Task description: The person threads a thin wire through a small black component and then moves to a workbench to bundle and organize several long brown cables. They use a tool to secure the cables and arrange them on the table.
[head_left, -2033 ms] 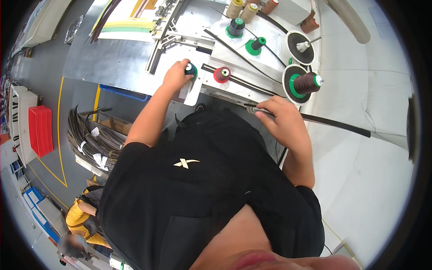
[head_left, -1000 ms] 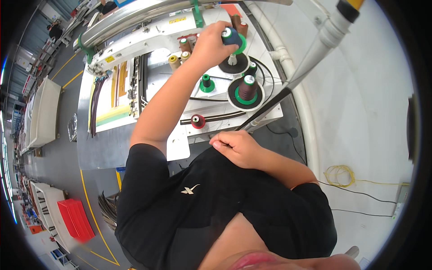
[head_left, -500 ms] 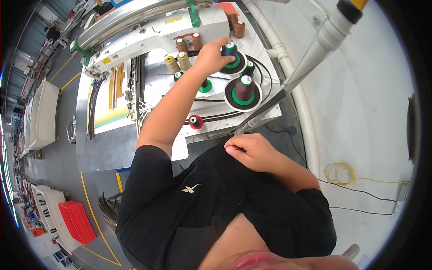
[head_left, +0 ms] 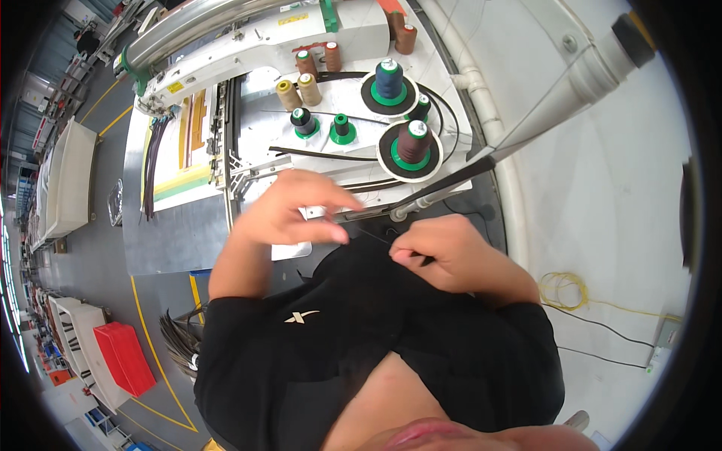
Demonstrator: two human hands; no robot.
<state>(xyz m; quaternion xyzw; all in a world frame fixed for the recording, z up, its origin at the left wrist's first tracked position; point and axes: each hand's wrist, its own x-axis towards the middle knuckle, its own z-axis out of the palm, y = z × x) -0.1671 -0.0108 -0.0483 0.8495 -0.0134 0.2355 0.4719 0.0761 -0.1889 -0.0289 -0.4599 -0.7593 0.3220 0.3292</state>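
Note:
My left hand (head_left: 301, 212) is in front of the table's near edge, thumb and fingers apart and slightly blurred, with no spool in it. To its right, my right hand (head_left: 445, 252) is closed in a pinch in front of my black shirt. A thin dark thread (head_left: 374, 236) runs from its fingertips toward my left hand; where it ends is unclear. Beyond the hands stand a blue thread spool (head_left: 389, 79) and a dark brown thread spool (head_left: 413, 143), each on a round black-and-white stand. A black spool (head_left: 304, 122) and a bare green spool (head_left: 342, 129) are left of them.
A long white sewing machine (head_left: 248, 56) spans the table's back. Beige spools (head_left: 287, 95) and brown spools (head_left: 332, 56) stand before it. A thick pole (head_left: 556, 98) slants across the right, near a white wall (head_left: 609, 203). Red bins (head_left: 126, 359) sit at lower left.
My left hand has left the blue spool and come back toward my body, beside my right hand. A thread now shows between them. The red spool seen earlier is hidden behind my left hand.

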